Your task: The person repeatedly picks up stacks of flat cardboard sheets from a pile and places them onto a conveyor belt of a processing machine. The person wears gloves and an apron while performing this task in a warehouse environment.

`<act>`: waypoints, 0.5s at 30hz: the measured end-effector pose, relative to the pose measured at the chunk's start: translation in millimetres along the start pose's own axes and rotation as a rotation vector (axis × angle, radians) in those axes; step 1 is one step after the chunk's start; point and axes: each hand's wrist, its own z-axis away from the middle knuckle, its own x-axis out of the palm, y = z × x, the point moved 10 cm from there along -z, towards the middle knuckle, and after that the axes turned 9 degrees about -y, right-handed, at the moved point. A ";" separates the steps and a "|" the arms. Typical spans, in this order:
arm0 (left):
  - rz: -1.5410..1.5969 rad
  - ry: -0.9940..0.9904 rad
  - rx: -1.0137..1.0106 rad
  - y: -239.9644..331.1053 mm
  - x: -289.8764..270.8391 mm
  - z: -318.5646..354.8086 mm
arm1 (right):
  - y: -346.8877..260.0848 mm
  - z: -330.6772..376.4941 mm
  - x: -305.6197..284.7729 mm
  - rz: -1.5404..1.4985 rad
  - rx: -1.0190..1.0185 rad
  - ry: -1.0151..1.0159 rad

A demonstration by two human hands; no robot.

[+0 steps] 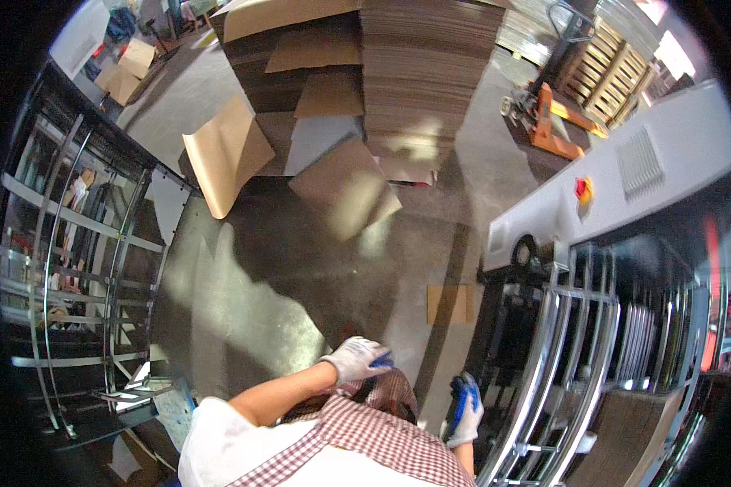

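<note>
My left hand (357,357) wears a white glove with blue fingertips. Its fingers are curled, and it rests against the red-and-white checked cloth (382,442) on my front; whether it grips the cloth is unclear. My bare left forearm (280,395) runs in from the lower left. My right hand (465,410), in a blue-and-white glove, is lower and to the right. It is next to the chrome rails (560,365) of a machine, fingers pointing up and apart, with nothing visible in it.
Tall stacks of flat cardboard (426,65) stand ahead, with loose sheets (345,187) leaning and lying on the concrete floor. An orange pallet jack (548,114) and wooden pallets (609,69) are at the upper right. A grey machine housing (625,195) with a red button lies right. A metal frame (81,243) lies left.
</note>
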 end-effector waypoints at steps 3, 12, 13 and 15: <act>0.411 0.385 -0.292 -124.2 -46.8 26.5 | 68.4 -96.5 57.6 0.088 0.257 -0.057; 1.296 0.711 -0.676 -350.4 -10.4 85.1 | 268.9 -478.2 162.6 0.473 0.526 -0.364; 1.375 0.704 -0.785 -359.2 -14.5 92.5 | 271.5 -516.1 183.8 0.511 0.601 -0.409; 1.406 0.722 -0.884 -377.4 -7.7 97.9 | 261.3 -569.8 228.4 0.439 0.832 -0.299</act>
